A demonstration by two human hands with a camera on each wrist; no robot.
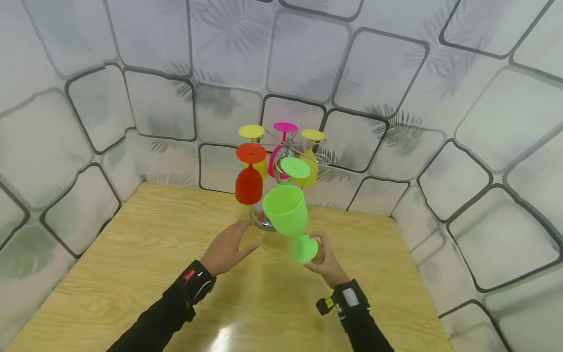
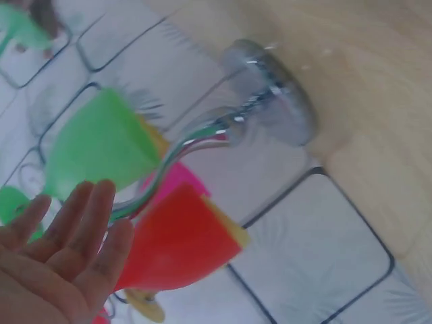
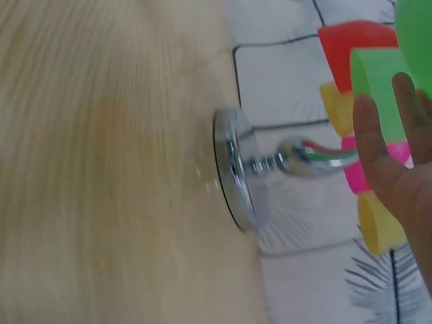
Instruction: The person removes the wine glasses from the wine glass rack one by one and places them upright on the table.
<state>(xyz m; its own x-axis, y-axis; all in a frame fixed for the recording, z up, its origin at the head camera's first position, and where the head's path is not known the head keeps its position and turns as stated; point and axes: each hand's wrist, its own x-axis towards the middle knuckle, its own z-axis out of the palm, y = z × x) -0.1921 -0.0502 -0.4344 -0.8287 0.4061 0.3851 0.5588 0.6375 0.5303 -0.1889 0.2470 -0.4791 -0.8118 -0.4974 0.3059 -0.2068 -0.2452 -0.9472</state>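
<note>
My right hand [image 1: 327, 265] holds a light green plastic goblet [image 1: 285, 212] near its stem and round foot. The goblet tilts, its mouth facing up and away, and overlaps a second green goblet [image 1: 295, 167] hanging upside down from a chrome rack [image 1: 262, 221]. In the right wrist view, straight fingers [image 3: 372, 131] show beside the held goblet [image 3: 413, 34]. Open and holding nothing, my left hand [image 1: 226, 248] reaches towards the rack's round base, below a hanging red goblet [image 1: 249, 186]. The left wrist view shows its spread fingers [image 2: 81, 219] in front of the hanging goblets.
Also upside down on the rack hang a magenta goblet [image 1: 285, 127] and two yellow goblets, one left [image 1: 251, 131] and one right [image 1: 313, 135]. A wire loop [image 1: 323, 159] sticks out at the rack's right. The wooden table [image 1: 154, 234] meets patterned walls [image 1: 228, 112].
</note>
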